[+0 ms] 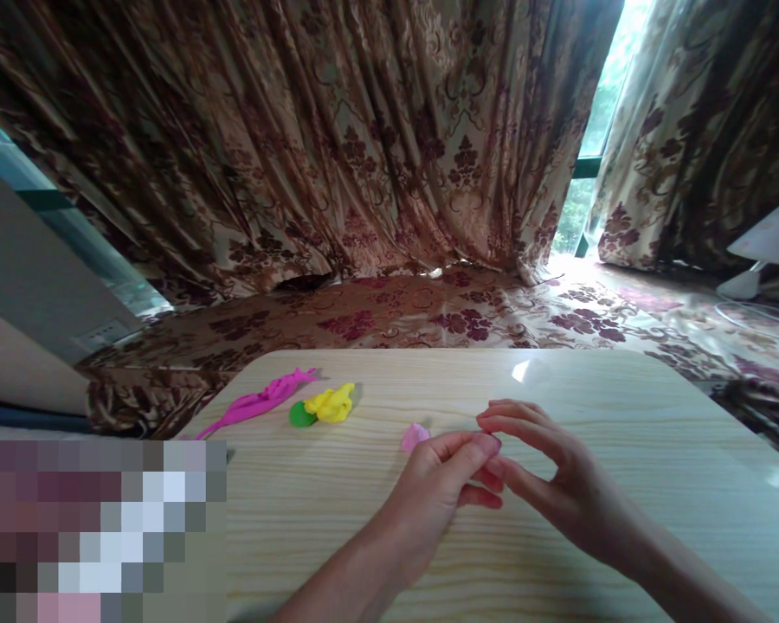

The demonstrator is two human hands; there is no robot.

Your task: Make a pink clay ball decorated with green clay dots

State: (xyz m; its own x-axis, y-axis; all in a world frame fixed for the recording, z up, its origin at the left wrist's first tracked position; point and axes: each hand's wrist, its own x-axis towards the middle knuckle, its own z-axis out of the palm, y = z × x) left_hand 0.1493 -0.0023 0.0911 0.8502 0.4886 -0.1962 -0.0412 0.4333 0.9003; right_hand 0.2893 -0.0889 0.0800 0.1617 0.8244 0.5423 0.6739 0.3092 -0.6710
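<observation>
My left hand (451, 472) is closed in a pinch over the table (363, 536), thumb against the forefinger. Whatever sits between those fingertips is too small and too hidden to name. Curved around the same fingertips, my right hand (558, 472) has its thumb and fingers apart, with nothing visible in its grasp. A pale pink piece (415, 437), soft like modelling clay, lies just beyond my left knuckles and is partly covered by them. Farther left are a long, twisted magenta clay strip (266, 400), a yellow clay lump (332, 405) and a flat green disc (302, 415) touching the yellow.
Behind the table is a ledge covered in floral cloth (395, 311), with patterned curtains (363, 147) above it. A white lamp (772, 235) stands on the ledge at the far right. The lower left corner is blurred into blocks.
</observation>
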